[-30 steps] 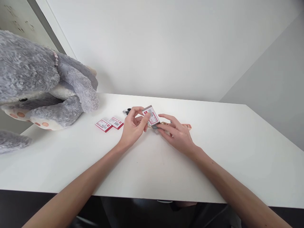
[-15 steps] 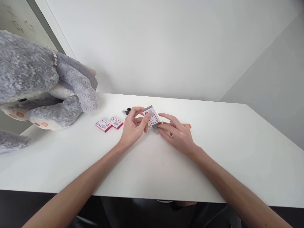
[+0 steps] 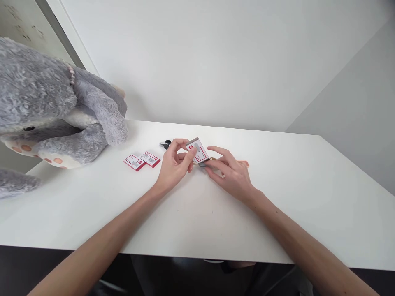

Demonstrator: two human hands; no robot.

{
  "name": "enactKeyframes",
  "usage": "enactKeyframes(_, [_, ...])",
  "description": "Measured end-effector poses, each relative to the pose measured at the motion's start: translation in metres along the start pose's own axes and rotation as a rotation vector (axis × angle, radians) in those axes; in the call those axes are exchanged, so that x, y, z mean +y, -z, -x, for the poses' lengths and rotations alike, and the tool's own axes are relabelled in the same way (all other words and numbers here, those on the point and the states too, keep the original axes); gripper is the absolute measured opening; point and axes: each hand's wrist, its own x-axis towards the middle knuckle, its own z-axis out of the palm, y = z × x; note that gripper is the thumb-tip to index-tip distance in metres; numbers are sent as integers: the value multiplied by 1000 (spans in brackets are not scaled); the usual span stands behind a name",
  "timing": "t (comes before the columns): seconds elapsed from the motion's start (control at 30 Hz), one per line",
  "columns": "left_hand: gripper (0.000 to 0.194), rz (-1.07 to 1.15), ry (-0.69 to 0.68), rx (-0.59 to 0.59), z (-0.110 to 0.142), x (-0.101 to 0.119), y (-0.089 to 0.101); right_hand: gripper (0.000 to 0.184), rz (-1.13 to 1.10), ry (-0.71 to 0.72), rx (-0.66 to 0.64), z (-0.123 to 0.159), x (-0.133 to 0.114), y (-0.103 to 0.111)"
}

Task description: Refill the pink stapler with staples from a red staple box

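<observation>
My left hand (image 3: 173, 168) is closed on a small red-and-white box (image 3: 202, 155), which looks like a staple box. Its thumb presses the printed face, and the box is tilted above the table. At the lower right end of the box, my right hand (image 3: 233, 170) has its thumb and fingers bent around a small grey piece (image 3: 202, 165). Whether that piece is still partly inside the box I cannot tell. Behind the right hand lies an orange-and-tan object (image 3: 244, 163), mostly hidden by the fingers.
Two similar boxes, one in front (image 3: 134, 162) and one behind (image 3: 150, 159), lie touching on the white table (image 3: 185, 222) to the left. A small black-and-silver tool (image 3: 166, 144) is just behind my left hand. A large grey plush toy (image 3: 89, 131) occupies the left side, and a wall borders the back.
The box in my left hand has shifted very slightly to the right. Both hands otherwise keep nearly the same place and grip.
</observation>
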Motion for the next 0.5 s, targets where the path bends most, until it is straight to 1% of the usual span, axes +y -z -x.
enactKeyframes(0.17, [34,6,12,2,-1,-1,1,19,-6,4,40,-1,-1,2])
enactKeyframes(0.37, [33,-8,37,5,-1,-1,0,26,-10,-17,53,-3,-3,3])
enactKeyframes(0.5, [33,-8,39,17,-1,-1,0,25,-16,14,68,-3,-3,3])
